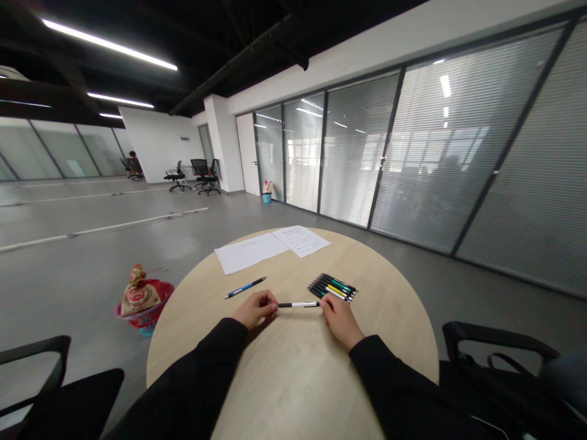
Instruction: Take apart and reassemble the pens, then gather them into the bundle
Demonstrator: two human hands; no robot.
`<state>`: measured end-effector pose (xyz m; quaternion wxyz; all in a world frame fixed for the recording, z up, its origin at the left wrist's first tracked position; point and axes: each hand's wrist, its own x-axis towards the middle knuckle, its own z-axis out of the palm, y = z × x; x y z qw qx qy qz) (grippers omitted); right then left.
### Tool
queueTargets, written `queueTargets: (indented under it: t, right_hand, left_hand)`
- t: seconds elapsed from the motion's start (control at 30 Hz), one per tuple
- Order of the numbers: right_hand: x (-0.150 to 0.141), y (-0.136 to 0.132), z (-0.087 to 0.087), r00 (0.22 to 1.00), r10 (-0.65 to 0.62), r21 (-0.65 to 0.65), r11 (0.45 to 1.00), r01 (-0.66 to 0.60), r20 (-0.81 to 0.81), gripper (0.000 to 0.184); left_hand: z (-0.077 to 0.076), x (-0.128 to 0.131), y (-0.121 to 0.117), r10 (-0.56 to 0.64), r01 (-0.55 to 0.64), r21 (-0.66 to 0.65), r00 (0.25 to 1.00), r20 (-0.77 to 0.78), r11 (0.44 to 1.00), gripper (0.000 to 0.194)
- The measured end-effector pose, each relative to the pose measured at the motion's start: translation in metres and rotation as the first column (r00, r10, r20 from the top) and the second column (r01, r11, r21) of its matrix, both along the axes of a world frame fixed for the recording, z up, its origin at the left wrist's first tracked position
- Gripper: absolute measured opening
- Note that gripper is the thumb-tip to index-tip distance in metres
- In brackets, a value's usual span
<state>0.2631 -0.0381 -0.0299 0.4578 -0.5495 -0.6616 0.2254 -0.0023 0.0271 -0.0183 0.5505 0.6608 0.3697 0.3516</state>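
Observation:
A white pen with a black grip [300, 304] lies level between my two hands, just above or on the round wooden table [293, 373]. My left hand [257, 310] pinches its black end, fingers closed. At the opposite end, the closed fingers of my right hand [339, 318] hold the pen's tip by the clip. Beyond my right hand, several pens in black, green, yellow and white [333, 286] lie side by side in a row. A blue and black pen [245, 287] rests alone past my left hand, set at a slant.
Two sheets of paper, one nearly blank [252, 252] and one printed [302, 241], lie at the table's far side. A lined waste basket [145, 302] stands on the floor at left. Black chairs [499, 348] flank the table. Glass partitions [422, 146] run along the right.

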Motion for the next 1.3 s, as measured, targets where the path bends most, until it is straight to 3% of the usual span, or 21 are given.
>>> queueTargets:
  t: [1.3]
  right_hand:
    - [-0.0002, 0.0031, -0.0048, 0.995, 0.018, 0.047, 0.999, -0.022, 0.098, 0.035]
  left_hand:
    - [-0.0008, -0.0027, 0.0008, -0.022, 0.023, 0.02, 0.999, -0.029, 1.0, 0.033]
